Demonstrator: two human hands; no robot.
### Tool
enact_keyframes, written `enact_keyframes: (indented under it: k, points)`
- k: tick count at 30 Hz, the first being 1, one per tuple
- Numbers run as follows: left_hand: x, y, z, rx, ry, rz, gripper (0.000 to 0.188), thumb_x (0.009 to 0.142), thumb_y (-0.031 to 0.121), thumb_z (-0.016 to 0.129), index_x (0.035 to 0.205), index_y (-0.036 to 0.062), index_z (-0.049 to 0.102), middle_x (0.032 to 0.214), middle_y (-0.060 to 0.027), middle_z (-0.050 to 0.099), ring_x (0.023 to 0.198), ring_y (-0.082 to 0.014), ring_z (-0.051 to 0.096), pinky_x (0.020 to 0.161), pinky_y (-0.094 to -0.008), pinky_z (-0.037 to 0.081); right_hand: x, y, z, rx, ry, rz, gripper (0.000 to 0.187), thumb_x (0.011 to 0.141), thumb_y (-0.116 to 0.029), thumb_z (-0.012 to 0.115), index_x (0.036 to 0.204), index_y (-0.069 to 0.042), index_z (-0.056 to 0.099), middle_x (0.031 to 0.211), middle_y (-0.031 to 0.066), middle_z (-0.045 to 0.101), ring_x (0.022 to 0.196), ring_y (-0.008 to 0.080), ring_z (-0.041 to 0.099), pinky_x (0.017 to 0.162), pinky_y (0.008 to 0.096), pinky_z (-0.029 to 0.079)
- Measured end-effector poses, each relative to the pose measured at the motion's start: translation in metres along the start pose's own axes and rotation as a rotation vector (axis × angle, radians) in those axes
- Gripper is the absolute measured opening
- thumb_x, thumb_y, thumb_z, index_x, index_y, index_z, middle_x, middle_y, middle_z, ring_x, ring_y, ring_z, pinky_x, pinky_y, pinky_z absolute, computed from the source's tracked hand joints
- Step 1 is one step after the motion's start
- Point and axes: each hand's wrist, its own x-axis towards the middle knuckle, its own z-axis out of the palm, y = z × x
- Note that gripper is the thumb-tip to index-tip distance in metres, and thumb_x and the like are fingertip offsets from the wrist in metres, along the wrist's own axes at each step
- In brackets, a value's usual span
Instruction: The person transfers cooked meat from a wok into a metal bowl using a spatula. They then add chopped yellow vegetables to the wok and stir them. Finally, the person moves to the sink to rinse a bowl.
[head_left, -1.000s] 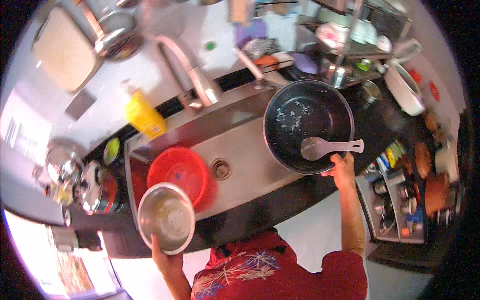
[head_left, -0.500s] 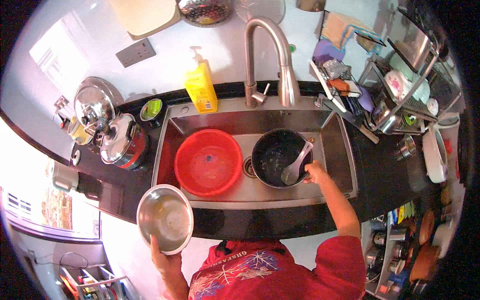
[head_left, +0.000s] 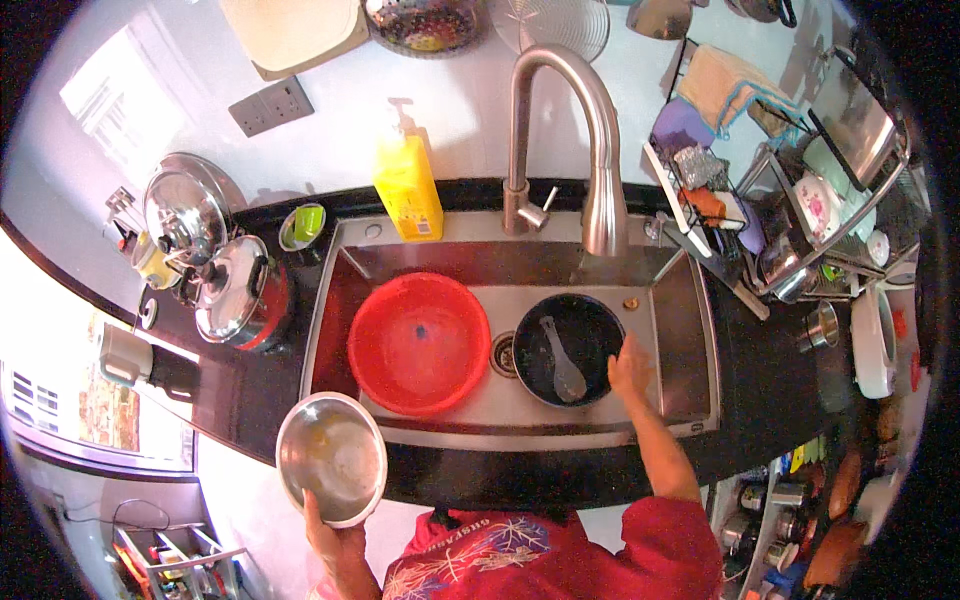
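Note:
In my left hand (head_left: 335, 545) is a shiny steel bowl (head_left: 345, 460), tilted with its inside facing up and my thumb over its rim. It hangs off the counter's front edge, left of the sink. At the right rim of a round black pan (head_left: 535, 360) in the sink is my right hand (head_left: 628, 372), fingers stretched out and apart; whether they touch the rim I cannot tell. A pale translucent rice paddle (head_left: 562, 358) lies inside the pan, handle end toward the far left. Beside the pan sits a red plastic basin (head_left: 420, 375) with a small dark blue spot in it.
A steel faucet (head_left: 605, 200) arches over the sink (head_left: 640, 420). Behind stands a yellow pump bottle (head_left: 410, 190). A lidded pot (head_left: 235, 300) is on the left counter; a crowded dish rack (head_left: 790, 260), a knife (head_left: 745, 295) and a small steel cup (head_left: 820, 325) are on the right.
The rice paddle has swung round in the pan, its handle now far from my right hand. My right fingers have loosened from the pan's rim. The view has shifted slightly; the steel bowl stays held.

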Motion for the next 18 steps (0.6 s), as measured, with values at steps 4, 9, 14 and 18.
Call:
enact_keyframes:
  k: [4, 9, 14, 18]
  points:
    - [0.010, -0.004, 0.001, -0.013, -0.045, -0.047, 0.059, 0.090, 0.032, 0.054, 0.138, 0.0047, 0.031, 0.132, -0.0164, 0.045, 0.116, -0.0343, 0.051, 0.087, -0.0519, 0.050, 0.005, -0.110, -0.050, 0.428, 0.244, -0.487, 0.053, 0.081, -0.010, 0.059, 0.129, 0.000, 0.040, 0.121, 0.0213, 0.046, 0.106, 0.0376, 0.049, 0.092, 0.0446, 0.039]
    - [0.007, 0.001, 0.024, 0.037, -0.017, 0.002, 0.059, 0.090, 0.032, 0.054, 0.137, 0.0044, 0.033, 0.134, -0.0151, 0.044, 0.117, -0.0335, 0.049, 0.092, -0.0506, 0.047, 0.116, -0.209, -0.018, 1.094, 0.328, -0.100, 0.063, 0.090, -0.027, 0.055, 0.139, -0.001, 0.027, 0.136, 0.0186, 0.037, 0.122, 0.0295, 0.041, 0.101, 0.0399, 0.034]
    - [-0.002, 0.007, 0.005, -0.032, -0.001, 0.041, 0.059, 0.089, 0.032, 0.056, 0.137, 0.0057, 0.034, 0.132, -0.0144, 0.046, 0.116, -0.0324, 0.050, 0.090, -0.0491, 0.049, 0.186, -0.271, -0.070, 1.016, 0.314, 0.456, 0.033, 0.090, -0.024, 0.049, 0.122, -0.019, 0.052, 0.115, 0.0067, 0.056, 0.105, 0.0256, 0.053, 0.091, 0.0573, 0.030]
    - [-0.004, 0.009, -0.014, -0.044, -0.002, 0.037, 0.061, 0.088, 0.034, 0.057, 0.137, 0.0052, 0.033, 0.131, -0.0157, 0.046, 0.113, -0.0350, 0.052, 0.080, -0.0524, 0.053, 0.207, -0.262, -0.028, 1.113, 0.551, 0.443, 0.020, 0.091, -0.011, 0.046, 0.098, -0.016, 0.064, 0.098, 0.0065, 0.064, 0.090, 0.0247, 0.060, 0.088, 0.0454, 0.039]
